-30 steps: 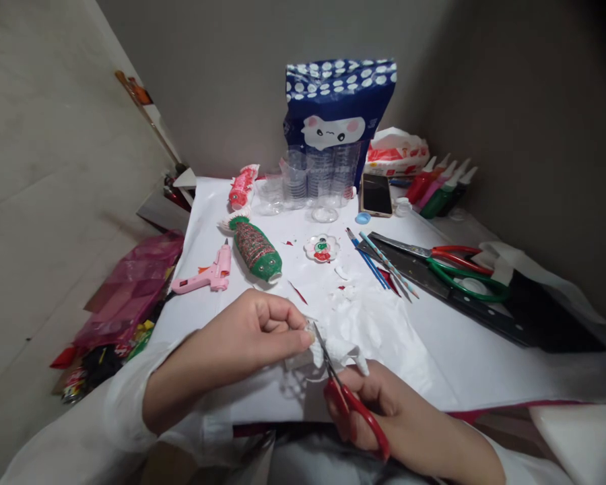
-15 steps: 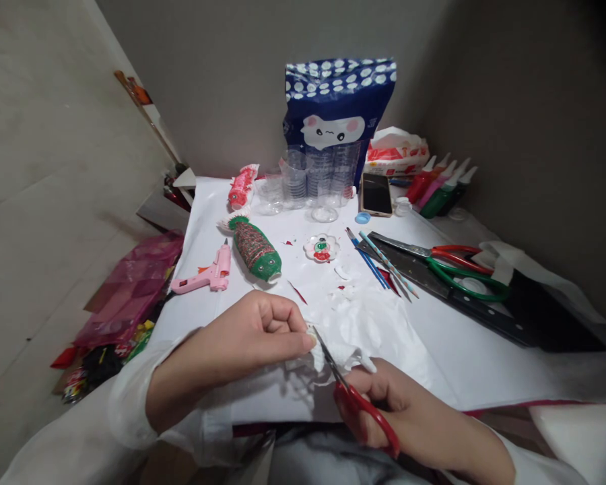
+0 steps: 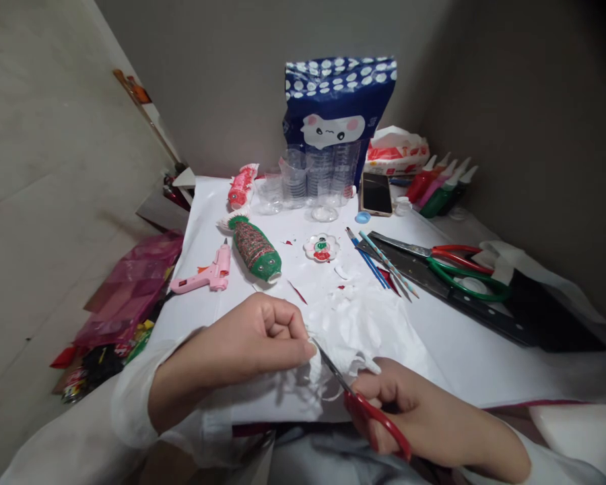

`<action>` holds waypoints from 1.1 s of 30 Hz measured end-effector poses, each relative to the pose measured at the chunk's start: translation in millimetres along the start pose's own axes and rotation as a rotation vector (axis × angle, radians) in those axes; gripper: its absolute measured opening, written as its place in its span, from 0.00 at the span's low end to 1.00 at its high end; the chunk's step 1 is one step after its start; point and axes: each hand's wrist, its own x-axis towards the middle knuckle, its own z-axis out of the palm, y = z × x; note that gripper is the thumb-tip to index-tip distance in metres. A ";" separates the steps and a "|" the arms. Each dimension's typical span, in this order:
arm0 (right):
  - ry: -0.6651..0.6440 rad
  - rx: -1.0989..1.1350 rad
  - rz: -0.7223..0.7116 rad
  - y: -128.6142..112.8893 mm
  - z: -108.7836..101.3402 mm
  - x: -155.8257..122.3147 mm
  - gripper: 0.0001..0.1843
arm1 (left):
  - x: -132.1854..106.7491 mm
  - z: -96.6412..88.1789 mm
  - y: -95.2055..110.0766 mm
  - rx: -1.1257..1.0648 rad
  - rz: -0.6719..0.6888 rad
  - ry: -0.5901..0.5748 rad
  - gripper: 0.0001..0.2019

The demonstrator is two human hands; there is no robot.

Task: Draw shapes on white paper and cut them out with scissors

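Observation:
My left hand (image 3: 255,337) is closed in a pinch on a small white paper piece (image 3: 317,367) just above the near table edge. My right hand (image 3: 424,417) grips red-handled scissors (image 3: 368,407), its fingers through the loops. The blades point up and left into the white paper beside my left fingertips. White paper scraps (image 3: 358,323) lie on the white sheet just beyond both hands.
On the white-covered table (image 3: 485,364): a pink glue gun (image 3: 205,276), a green fish figure (image 3: 256,249), a red fish figure (image 3: 242,186), a paint palette (image 3: 322,247), brushes (image 3: 378,263), larger red and green scissors (image 3: 449,266), a phone (image 3: 376,194), paint bottles (image 3: 439,182), clear cups (image 3: 313,178), a blue bag (image 3: 339,108).
My right hand and the scissors have slid right and slightly down, drawing the blades along the paper. My left hand has lowered a little, still pinching the white piece.

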 end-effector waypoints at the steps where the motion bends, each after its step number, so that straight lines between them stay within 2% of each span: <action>1: 0.001 -0.014 0.005 -0.1 -0.3 -0.2 0.21 | 0.2 0.2 -0.1 -0.007 -0.005 -0.001 0.12; 18: 0.023 -0.143 0.029 -1.5 -6.8 -2.0 0.25 | 1.7 2.9 -2.2 -0.026 -0.006 -0.034 0.11; 33: -0.025 -0.096 0.077 -4.6 -14.2 -5.1 0.21 | 2.9 3.5 -2.5 -0.072 -0.039 -0.005 0.13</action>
